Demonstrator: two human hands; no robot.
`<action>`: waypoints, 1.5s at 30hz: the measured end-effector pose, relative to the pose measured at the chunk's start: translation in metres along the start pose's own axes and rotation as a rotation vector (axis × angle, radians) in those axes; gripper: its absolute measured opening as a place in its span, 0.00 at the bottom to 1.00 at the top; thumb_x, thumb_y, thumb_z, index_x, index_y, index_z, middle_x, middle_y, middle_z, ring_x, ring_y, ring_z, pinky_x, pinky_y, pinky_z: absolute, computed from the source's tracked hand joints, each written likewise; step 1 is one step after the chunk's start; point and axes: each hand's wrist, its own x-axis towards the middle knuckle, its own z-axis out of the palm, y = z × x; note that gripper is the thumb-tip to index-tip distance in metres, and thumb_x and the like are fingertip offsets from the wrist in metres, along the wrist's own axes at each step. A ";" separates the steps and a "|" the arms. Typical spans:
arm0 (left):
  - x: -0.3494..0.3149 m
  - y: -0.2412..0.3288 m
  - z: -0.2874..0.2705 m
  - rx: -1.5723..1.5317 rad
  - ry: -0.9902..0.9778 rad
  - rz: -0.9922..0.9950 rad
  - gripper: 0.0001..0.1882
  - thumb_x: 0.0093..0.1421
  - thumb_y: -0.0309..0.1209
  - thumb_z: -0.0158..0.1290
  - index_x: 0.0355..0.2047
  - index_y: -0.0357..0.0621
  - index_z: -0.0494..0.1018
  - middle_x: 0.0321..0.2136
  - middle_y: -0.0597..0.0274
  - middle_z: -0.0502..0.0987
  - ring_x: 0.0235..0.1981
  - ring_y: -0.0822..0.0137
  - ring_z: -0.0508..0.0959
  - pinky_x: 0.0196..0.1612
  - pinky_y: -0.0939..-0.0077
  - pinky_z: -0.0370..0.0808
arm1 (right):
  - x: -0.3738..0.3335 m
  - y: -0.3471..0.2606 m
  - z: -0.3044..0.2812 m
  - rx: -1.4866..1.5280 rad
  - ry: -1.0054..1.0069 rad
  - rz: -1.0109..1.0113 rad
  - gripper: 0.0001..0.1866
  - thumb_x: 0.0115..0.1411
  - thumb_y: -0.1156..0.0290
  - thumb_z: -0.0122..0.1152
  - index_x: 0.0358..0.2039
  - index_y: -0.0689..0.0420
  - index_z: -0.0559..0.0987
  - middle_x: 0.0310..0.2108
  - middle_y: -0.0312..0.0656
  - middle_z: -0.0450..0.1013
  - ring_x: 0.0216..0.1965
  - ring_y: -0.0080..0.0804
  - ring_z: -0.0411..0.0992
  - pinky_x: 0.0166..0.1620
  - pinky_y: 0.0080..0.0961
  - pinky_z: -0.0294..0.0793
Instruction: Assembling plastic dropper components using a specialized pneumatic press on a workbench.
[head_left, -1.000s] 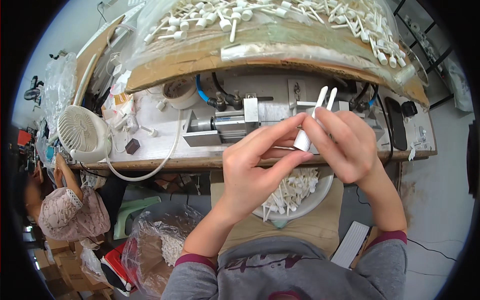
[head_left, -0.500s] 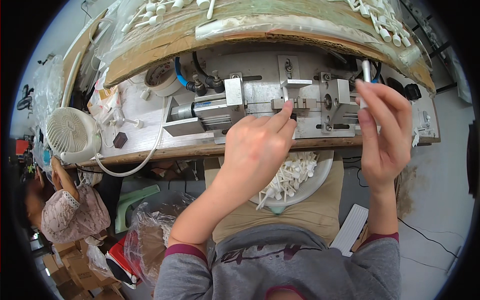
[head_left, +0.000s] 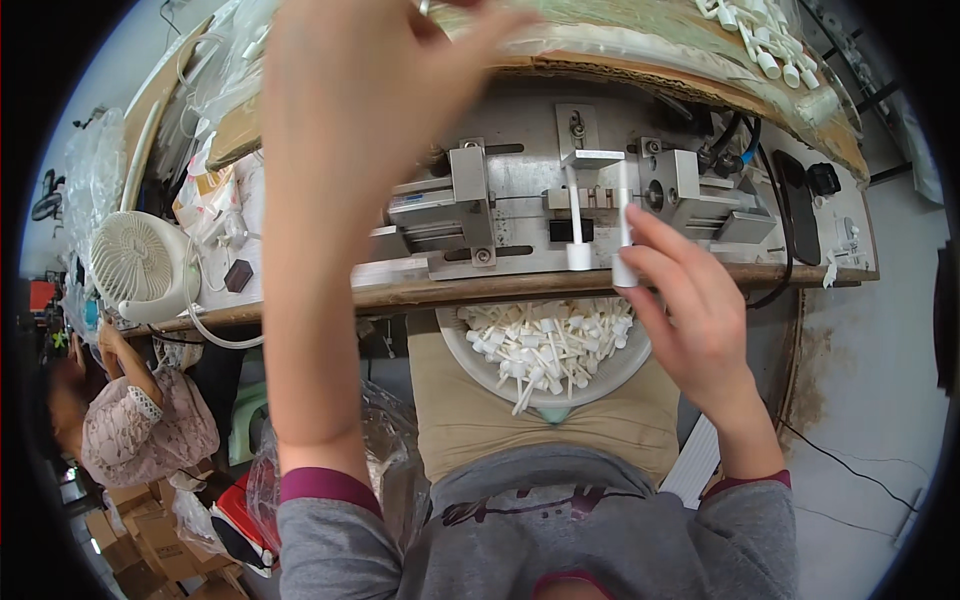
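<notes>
My right hand (head_left: 695, 320), fingers pinched, holds a white plastic stick with a thick cylindrical end (head_left: 624, 270), upright in front of the metal clamping device (head_left: 470, 190). A similar white stick with a wide end (head_left: 578, 255) rests in the middle of the device, just left of the held one, its upper end at a small metal plate (head_left: 593, 158). My left hand (head_left: 370, 70) is raised at the upper left over the edge of the covered shelf. Motion blurs it and the top edge cuts it off, so its grip is hidden.
A white bowl (head_left: 470, 375) of white stick pieces sits on my lap below the bench edge (head_left: 400, 297). More white pieces (head_left: 770, 45) lie on the plastic-covered cardboard shelf (head_left: 660, 45). A white fan (head_left: 140, 265) stands left; another person (head_left: 150, 430) sits beyond it.
My left hand has left the device and swung up and left to the shelf. My right hand has come left and down with its stick. The stick in the device now shows its wide end.
</notes>
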 end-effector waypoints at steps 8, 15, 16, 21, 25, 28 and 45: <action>0.056 -0.056 0.036 0.545 -0.201 -0.137 0.16 0.52 0.35 0.62 0.38 0.40 0.79 0.36 0.48 0.81 0.42 0.52 0.80 0.47 0.61 0.76 | 0.014 -0.016 0.034 -0.343 -0.133 -0.114 0.10 0.47 0.75 0.60 0.32 0.60 0.75 0.48 0.50 0.78 0.17 0.20 0.68 0.24 0.19 0.65; 0.050 -0.080 0.022 0.352 -0.189 -0.042 0.12 0.55 0.31 0.62 0.40 0.47 0.82 0.31 0.61 0.83 0.32 0.63 0.82 0.37 0.73 0.76 | 0.026 -0.010 0.023 -0.314 -0.254 -0.128 0.10 0.45 0.75 0.60 0.30 0.59 0.73 0.47 0.54 0.78 0.14 0.27 0.69 0.21 0.21 0.68; 0.045 -0.073 0.015 0.265 -0.170 -0.042 0.13 0.54 0.31 0.63 0.41 0.47 0.82 0.34 0.61 0.83 0.34 0.64 0.83 0.39 0.73 0.77 | 0.029 -0.007 0.020 -0.293 -0.277 -0.131 0.11 0.45 0.74 0.61 0.31 0.59 0.73 0.45 0.54 0.78 0.15 0.29 0.70 0.21 0.23 0.70; 0.006 -0.049 -0.027 0.079 0.056 0.159 0.16 0.51 0.29 0.66 0.42 0.43 0.81 0.47 0.56 0.81 0.46 0.65 0.81 0.50 0.72 0.77 | 0.092 0.013 0.003 0.128 -0.251 -0.048 0.20 0.51 0.58 0.71 0.39 0.53 0.75 0.25 0.45 0.77 0.25 0.40 0.78 0.29 0.36 0.76; -0.030 -0.015 -0.032 -0.112 0.006 0.130 0.16 0.48 0.27 0.68 0.39 0.41 0.81 0.53 0.52 0.77 0.49 0.61 0.80 0.51 0.69 0.77 | 0.209 0.057 0.020 -0.022 0.135 -0.012 0.30 0.53 0.47 0.68 0.45 0.59 0.80 0.40 0.52 0.79 0.37 0.37 0.78 0.37 0.34 0.76; -0.053 0.005 -0.023 -0.219 -0.025 0.147 0.15 0.47 0.22 0.65 0.37 0.38 0.80 0.54 0.48 0.76 0.49 0.60 0.80 0.50 0.69 0.78 | 0.298 0.092 0.073 -0.465 0.216 -0.075 0.30 0.52 0.53 0.64 0.50 0.62 0.77 0.37 0.49 0.76 0.37 0.34 0.74 0.39 0.28 0.74; -0.128 0.029 0.006 -0.459 -0.250 0.064 0.15 0.50 0.21 0.63 0.40 0.35 0.77 0.55 0.48 0.73 0.43 0.58 0.79 0.46 0.67 0.77 | 0.229 0.119 0.011 -0.055 -0.489 -0.186 0.29 0.64 0.50 0.56 0.58 0.55 0.69 0.47 0.47 0.68 0.49 0.43 0.67 0.53 0.36 0.66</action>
